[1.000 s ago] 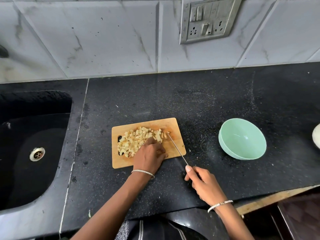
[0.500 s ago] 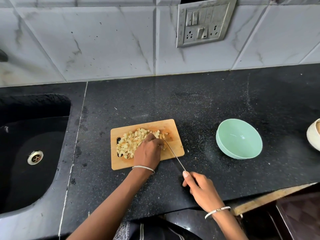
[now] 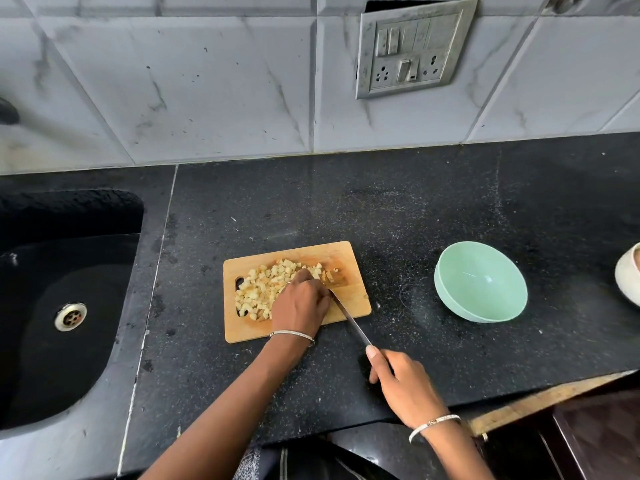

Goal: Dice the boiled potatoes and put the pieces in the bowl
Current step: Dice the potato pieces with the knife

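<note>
A pile of pale yellow diced potato pieces (image 3: 263,287) lies on a small wooden cutting board (image 3: 353,299) on the black counter. My left hand (image 3: 299,303) rests on the right side of the pile, fingers curled over some pieces and hiding them. My right hand (image 3: 403,386) grips the handle of a knife (image 3: 349,318); its thin blade slants up-left onto the board, its tip beside my left fingers. A mint-green bowl (image 3: 481,282) sits to the right of the board with nothing in it.
A black sink (image 3: 62,306) with a metal drain lies to the left. A white bowl (image 3: 628,275) is cut off at the right edge. A tiled wall with a switch plate (image 3: 414,50) stands behind. The counter's front edge runs near my right wrist.
The knife blade has slid left, closer against my left fingers, and my left hand has pressed further over the potato pieces. The view has shifted slightly.
</note>
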The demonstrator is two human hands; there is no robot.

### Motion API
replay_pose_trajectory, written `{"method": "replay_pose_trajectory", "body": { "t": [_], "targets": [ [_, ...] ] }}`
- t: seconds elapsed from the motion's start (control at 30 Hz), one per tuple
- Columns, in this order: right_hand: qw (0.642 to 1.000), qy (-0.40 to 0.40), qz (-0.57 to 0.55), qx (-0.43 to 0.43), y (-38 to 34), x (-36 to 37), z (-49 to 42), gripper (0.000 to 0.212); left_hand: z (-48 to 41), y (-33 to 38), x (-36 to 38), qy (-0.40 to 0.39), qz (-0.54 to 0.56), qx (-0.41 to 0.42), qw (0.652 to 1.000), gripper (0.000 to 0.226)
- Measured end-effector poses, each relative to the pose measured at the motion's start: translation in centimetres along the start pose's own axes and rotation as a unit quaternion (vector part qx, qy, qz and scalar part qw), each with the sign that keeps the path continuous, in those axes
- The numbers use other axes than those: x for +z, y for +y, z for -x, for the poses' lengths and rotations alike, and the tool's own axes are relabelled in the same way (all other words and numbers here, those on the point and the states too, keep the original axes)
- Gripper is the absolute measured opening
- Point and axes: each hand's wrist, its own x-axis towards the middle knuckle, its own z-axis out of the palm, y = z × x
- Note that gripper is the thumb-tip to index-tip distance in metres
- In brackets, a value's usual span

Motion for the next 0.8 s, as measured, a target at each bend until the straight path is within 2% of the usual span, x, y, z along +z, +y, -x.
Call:
{"method": "replay_pose_trajectory", "body": {
  "t": [0.23, 0.33, 0.4, 0.47, 0.57, 0.7, 0.8],
  "targets": [
    [0.994, 0.054, 0.085, 0.035, -1.3, 1.7, 0.6, 0.048, 0.2, 0.3, 0.2, -0.012, -0.01, -0.014, 1.0, 0.007],
    [0.999, 0.014, -0.001, 0.035, -1.2, 1.7, 0.4, 0.052, 0.6, -0.2, 0.1, 0.011, 0.008, -0.02, 1.0, 0.004],
    [0.996, -0.015, -0.073, 0.043, -1.2, 1.4, 0.1, 0.058, 0.7, -0.8, -0.4, 0.041, 0.026, -0.026, 0.998, 0.01],
    [0.993, -0.011, -0.108, 0.041, -1.2, 1.1, 0.1, 0.058, 0.4, -1.3, -1.1, 0.067, 0.039, -0.033, 0.996, 0.01],
    [0.992, 0.008, -0.123, 0.031, -1.2, 0.8, -0.2, 0.056, -0.2, -1.6, -1.7, 0.06, 0.032, -0.026, 0.997, 0.015],
    [0.994, 0.02, -0.102, 0.027, -1.5, 0.3, -0.9, 0.056, -0.8, -1.2, -1.5, 0.004, 0.009, 0.006, 1.0, 0.023],
    [0.995, 0.025, -0.093, 0.025, -1.5, 0.1, -1.2, 0.057, -1.1, -0.7, -1.2, -0.004, -0.023, 0.006, 1.0, 0.018]
  ]
}}
